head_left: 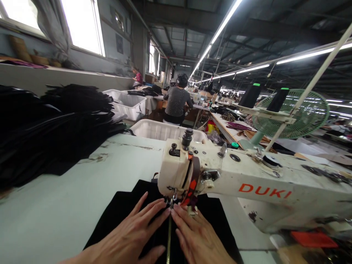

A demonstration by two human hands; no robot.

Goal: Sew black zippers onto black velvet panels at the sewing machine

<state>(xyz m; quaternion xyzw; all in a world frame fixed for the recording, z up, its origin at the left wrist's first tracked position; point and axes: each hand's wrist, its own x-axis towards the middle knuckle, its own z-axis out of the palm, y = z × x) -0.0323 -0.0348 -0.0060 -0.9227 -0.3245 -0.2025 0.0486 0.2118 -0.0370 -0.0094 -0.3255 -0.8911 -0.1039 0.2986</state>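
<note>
Black fabric (110, 216) lies flat on the pale table under the head of a white sewing machine (220, 161). Down its middle runs a thin gold-coloured strip, perhaps a zipper (169, 238), leading up to the presser foot (171, 203). My left hand (134, 227) rests on the fabric left of the strip, fingers stretched out and slightly spread. To the right of the strip, my right hand (195, 231) presses flat, its fingers extended close together. The fingertips of both hands nearly meet just in front of the presser foot.
Stacked black fabric pieces (60, 124) cover the table's left side. Beyond the machine stand a white plastic bin (148, 128) and another bin (132, 104). Black thread cones (249, 96) and a green fan (299, 113) are at right. A seated person (177, 101) faces away ahead.
</note>
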